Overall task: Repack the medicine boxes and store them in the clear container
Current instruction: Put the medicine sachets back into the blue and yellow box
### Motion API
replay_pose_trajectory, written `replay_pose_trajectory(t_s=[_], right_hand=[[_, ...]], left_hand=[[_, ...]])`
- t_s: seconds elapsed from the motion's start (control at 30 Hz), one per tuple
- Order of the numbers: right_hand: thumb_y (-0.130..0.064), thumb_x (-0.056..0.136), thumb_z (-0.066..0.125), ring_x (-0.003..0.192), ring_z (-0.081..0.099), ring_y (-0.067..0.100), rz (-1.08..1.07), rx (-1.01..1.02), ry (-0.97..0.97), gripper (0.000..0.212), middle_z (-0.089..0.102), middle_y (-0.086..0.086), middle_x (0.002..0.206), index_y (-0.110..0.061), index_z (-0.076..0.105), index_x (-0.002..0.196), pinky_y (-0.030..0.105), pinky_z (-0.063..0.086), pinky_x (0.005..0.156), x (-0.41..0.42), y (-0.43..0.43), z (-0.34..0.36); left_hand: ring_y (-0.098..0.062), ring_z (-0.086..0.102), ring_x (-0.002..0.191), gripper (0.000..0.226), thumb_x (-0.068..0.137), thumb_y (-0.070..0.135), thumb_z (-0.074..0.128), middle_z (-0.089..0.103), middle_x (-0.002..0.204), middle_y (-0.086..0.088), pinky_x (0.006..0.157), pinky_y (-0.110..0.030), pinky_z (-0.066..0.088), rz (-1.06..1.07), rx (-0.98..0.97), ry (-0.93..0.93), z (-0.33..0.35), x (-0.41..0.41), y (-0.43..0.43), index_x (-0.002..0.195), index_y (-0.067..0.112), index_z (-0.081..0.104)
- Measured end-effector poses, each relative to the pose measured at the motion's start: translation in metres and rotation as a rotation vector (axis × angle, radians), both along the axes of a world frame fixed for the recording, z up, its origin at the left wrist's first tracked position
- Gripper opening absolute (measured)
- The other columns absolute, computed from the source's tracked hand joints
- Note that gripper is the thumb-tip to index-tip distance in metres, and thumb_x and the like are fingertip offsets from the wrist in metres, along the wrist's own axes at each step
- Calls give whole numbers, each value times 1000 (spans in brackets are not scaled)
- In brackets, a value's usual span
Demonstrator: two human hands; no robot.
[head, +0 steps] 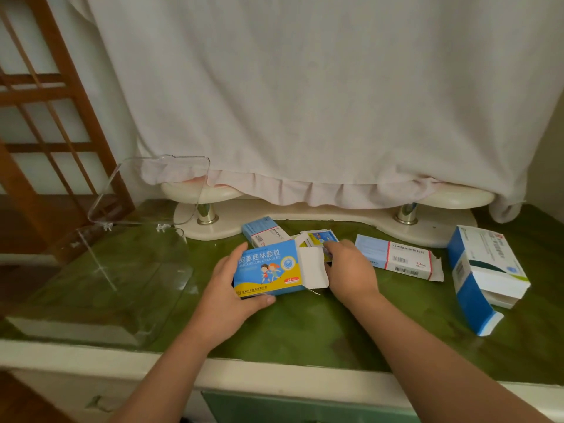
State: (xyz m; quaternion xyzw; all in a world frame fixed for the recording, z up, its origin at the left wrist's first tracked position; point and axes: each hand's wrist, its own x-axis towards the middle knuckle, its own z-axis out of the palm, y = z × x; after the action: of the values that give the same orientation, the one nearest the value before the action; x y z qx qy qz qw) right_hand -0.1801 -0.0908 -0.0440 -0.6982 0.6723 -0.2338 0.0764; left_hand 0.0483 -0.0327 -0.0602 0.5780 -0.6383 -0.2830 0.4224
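My left hand point(232, 288) grips a blue and yellow granule box point(268, 270) by its left end, just above the green tabletop. The box's white end flap point(314, 267) stands open on the right. My right hand point(348, 267) is at that open end, its fingers curled round small blue and yellow sachets point(320, 239). The clear container point(100, 285) stands on the left with its lid point(152, 190) raised. I see no box inside it.
A small blue and white box point(265, 233) lies behind the held box. A flat blue and white box with a red stripe point(399, 261) lies to the right. A large blue and white box point(485, 273) lies open at far right. A cloth-draped stand point(305, 215) lines the back.
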Motion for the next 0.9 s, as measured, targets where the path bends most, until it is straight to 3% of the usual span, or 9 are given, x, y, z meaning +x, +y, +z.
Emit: replay_pose_trajectory(t_s=[0.13,0.27,0.43,0.57,0.7,0.9], right_hand=[[-23,95,55,100,62,25,31,-43,-9,28,61,8,117,-13,64,120,36,53,81,-2,3,-3],[-25,96,54,103,61,25,56,-76,-11,30,66,9,115,-14,65,121,36,51,83,-7,12,-4],[-26,94,58,97,62,25,54,-118,-46,25,72,7,107,-16,69,115,35,51,78,-15,21,-10],[-12,94,55,88,64,29,8,-207,-26,21,73,9,98,-13,71,108,34,47,69,-18,29,-16],[0,88,60,77,65,36,-89,-365,-160,18,70,14,87,-6,72,100,42,54,65,-20,35,-18],[0,88,64,77,59,19,-132,-497,-367,21,64,7,94,-4,72,107,26,47,74,-28,45,-15]], left_hand=[[14,50,112,105,64,26,91,38,140,18,73,1,43,2,0,-9,0,0,0,147,41,30],[15,49,111,105,63,26,92,39,139,17,73,2,42,0,-8,-16,0,0,0,147,41,31],[18,49,111,105,63,25,92,40,138,16,76,2,43,-7,-10,3,-2,0,-1,147,39,32],[18,49,111,105,64,24,92,39,137,18,76,0,44,-8,-13,6,-1,0,0,147,41,31],[7,53,115,105,63,25,92,39,138,19,82,-8,45,-7,-10,9,-1,0,1,147,43,30],[4,53,115,105,63,26,92,39,138,18,86,-12,46,-8,-7,3,0,-1,1,146,43,30]])
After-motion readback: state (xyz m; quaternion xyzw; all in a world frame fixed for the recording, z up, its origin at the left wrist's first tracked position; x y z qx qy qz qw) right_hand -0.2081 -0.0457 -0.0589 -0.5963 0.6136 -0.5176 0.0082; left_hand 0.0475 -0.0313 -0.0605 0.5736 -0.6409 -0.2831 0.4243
